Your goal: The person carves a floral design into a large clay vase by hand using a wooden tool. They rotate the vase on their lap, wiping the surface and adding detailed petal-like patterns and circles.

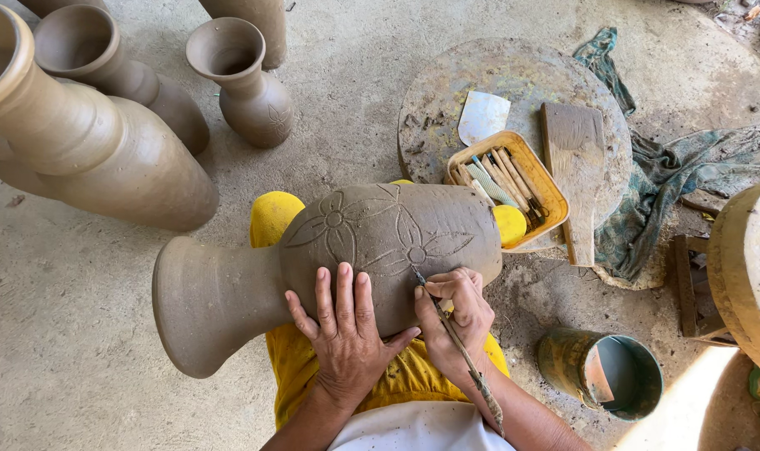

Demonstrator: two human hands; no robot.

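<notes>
Head view: looking down at a clay vase [371, 250] lying on its side across the person's lap, over yellow cloth [396, 376].
Left hand [346, 334]: fingers spread wide, palm flat on the near side of the vase's belly, steadying it.
Right hand [459, 313]: pinched closed around a thin carving stick [459, 347], tip touching the belly just right of the left hand.
Vase axis: runs left to right; flared mouth left, base right.
Carving: flower and leaf lines on the upper belly, beyond both hands.
Nearer hand: right one sits closest to the flower being cut.
Beyond the base: orange tray of tools [513, 179] on a round board [513, 92].
Far left corner: other vases [104, 142] standing on the floor.
</notes>
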